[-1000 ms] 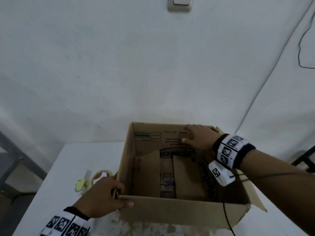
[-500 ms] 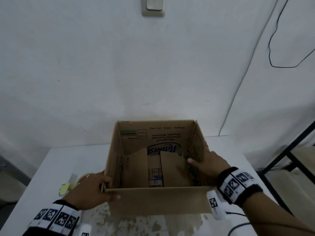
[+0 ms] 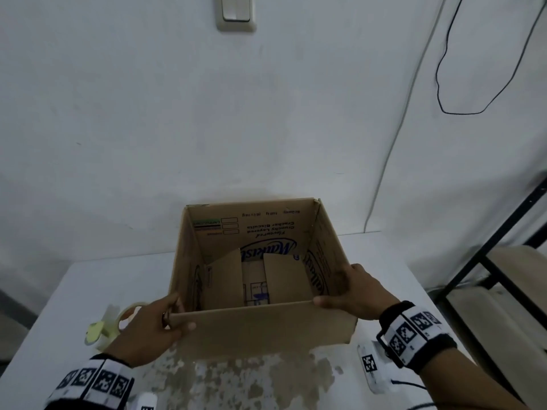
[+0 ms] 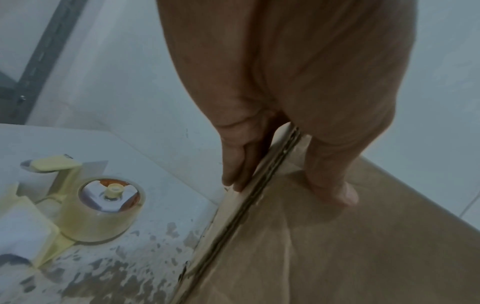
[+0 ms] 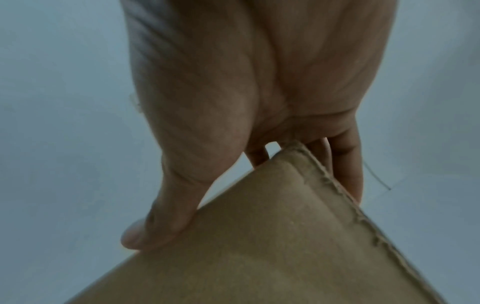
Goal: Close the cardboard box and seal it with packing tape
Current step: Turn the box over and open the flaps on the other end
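An open brown cardboard box (image 3: 266, 329) stands on the white table, its four top flaps raised. Two loose cardboard pieces lean inside it. My left hand (image 3: 154, 329) pinches the near flap at its left corner, thumb on the outer face (image 4: 335, 191), fingers behind the edge. My right hand (image 3: 352, 294) grips the near flap's right corner (image 5: 285, 205), thumb on the outer face, fingers curled behind it. A pale yellow tape dispenser (image 3: 115, 324) with a roll of clear packing tape (image 4: 103, 214) lies on the table just left of the box.
The table (image 3: 88, 285) has worn, stained patches near its front edge. A white wall with a switch (image 3: 236, 11) rises right behind the box. A black metal frame (image 3: 488, 261) stands at the right. A thin cable (image 3: 381, 184) hangs down the wall.
My right hand left the far flap, came along the right wall and now grips the near flap's right corner. The left hand kept its hold. The view has shifted so the box sits more central.
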